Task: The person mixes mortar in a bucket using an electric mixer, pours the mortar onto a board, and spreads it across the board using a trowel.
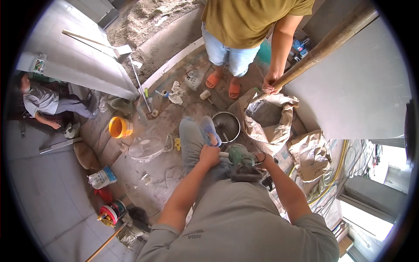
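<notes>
I hold a green power mixer drill [240,157] in front of my chest. My left hand [210,156] is closed around its white side handle. My right hand [265,159] grips the rear of the tool body. Below the drill a metal pan [226,125] with a mixing shaft in it stands on the floor by my raised knee and blue sandal [211,131]. An open paper cement sack [268,118] sits right beside the pan.
A person in an ochre shirt [248,22] stands beyond the pan, a hand [271,84] on a long wooden pole [325,46]. Another person sits at far left [41,102]. A yellow bucket [119,127], a fan guard [146,149], a second sack [310,155], hoses and wall panels surround me.
</notes>
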`<state>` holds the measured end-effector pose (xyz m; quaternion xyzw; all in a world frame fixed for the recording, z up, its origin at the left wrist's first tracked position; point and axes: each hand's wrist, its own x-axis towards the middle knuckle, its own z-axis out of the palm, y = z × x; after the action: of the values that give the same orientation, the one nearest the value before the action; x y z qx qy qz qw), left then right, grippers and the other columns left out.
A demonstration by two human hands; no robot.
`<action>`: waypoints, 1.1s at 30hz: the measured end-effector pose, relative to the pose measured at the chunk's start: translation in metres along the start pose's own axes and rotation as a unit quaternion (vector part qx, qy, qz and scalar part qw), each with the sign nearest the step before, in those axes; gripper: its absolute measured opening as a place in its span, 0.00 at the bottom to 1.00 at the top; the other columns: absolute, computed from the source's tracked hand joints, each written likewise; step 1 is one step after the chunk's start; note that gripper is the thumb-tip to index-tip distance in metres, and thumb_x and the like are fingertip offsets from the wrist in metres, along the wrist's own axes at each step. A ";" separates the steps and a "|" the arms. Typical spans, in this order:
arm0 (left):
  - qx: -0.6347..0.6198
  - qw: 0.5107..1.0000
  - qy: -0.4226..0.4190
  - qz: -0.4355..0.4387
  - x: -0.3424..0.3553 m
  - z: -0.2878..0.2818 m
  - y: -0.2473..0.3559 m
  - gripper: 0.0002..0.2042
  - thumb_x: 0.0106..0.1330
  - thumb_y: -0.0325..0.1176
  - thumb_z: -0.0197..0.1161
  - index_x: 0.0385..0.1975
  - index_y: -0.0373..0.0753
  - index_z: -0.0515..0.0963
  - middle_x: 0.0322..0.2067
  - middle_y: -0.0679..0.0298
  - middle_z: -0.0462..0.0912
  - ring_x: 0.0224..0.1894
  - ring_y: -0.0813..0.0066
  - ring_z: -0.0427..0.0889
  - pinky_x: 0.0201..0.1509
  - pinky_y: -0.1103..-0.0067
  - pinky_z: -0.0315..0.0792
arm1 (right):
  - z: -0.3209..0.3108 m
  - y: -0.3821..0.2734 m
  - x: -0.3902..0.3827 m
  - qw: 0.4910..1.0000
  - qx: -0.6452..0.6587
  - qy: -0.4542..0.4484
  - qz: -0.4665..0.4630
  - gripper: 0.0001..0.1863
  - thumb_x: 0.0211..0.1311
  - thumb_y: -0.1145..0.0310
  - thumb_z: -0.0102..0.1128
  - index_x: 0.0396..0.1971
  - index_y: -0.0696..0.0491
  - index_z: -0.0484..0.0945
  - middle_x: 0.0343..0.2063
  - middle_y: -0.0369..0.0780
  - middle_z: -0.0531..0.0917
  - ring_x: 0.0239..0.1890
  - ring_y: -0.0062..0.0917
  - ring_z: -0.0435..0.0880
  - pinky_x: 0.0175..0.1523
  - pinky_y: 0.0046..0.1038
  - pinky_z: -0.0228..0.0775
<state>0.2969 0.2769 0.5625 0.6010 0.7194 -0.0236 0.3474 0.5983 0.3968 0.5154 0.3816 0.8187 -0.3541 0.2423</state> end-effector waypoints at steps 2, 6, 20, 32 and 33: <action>0.002 1.000 0.002 0.000 0.000 0.002 0.000 0.12 0.59 0.45 0.63 0.32 0.43 0.84 0.33 0.57 0.86 0.41 0.58 0.84 0.51 0.66 0.68 | -0.004 -0.004 -0.003 1.000 -0.005 0.004 0.005 0.23 0.51 0.56 0.64 0.49 0.45 0.79 0.46 0.43 0.85 0.50 0.42 0.83 0.53 0.41 0.76; 0.004 1.000 0.002 0.002 -0.001 0.006 -0.002 0.12 0.59 0.43 0.62 0.32 0.43 0.84 0.33 0.57 0.86 0.40 0.58 0.84 0.51 0.66 0.68 | -0.012 -0.008 -0.006 1.000 -0.005 0.003 -0.001 0.23 0.49 0.56 0.65 0.47 0.44 0.79 0.48 0.41 0.84 0.51 0.41 0.83 0.53 0.41 0.76; 0.032 0.999 0.005 0.023 -0.001 0.004 0.000 0.12 0.58 0.44 0.61 0.32 0.43 0.84 0.32 0.57 0.86 0.39 0.58 0.85 0.51 0.65 0.69 | 0.016 0.009 -0.006 0.999 0.013 0.014 -0.027 0.24 0.48 0.56 0.66 0.48 0.45 0.80 0.49 0.43 0.83 0.51 0.44 0.82 0.54 0.41 0.76; 0.023 0.999 0.032 0.035 -0.004 0.010 -0.004 0.11 0.58 0.42 0.62 0.31 0.42 0.84 0.31 0.57 0.86 0.39 0.58 0.85 0.49 0.65 0.69 | 0.013 0.005 -0.008 0.999 0.010 0.017 -0.030 0.27 0.50 0.54 0.66 0.52 0.43 0.77 0.47 0.44 0.84 0.51 0.43 0.82 0.56 0.39 0.74; 0.027 0.999 0.028 0.036 -0.003 0.010 -0.003 0.11 0.58 0.42 0.62 0.31 0.42 0.84 0.31 0.57 0.86 0.39 0.58 0.85 0.49 0.65 0.69 | 0.014 0.009 -0.007 1.000 0.012 0.012 -0.020 0.27 0.50 0.54 0.66 0.53 0.42 0.77 0.47 0.44 0.84 0.51 0.42 0.82 0.56 0.40 0.74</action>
<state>0.2994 0.2693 0.5551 0.6361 0.7059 -0.0134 0.3114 0.6107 0.3874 0.5079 0.3723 0.8245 -0.3644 0.2210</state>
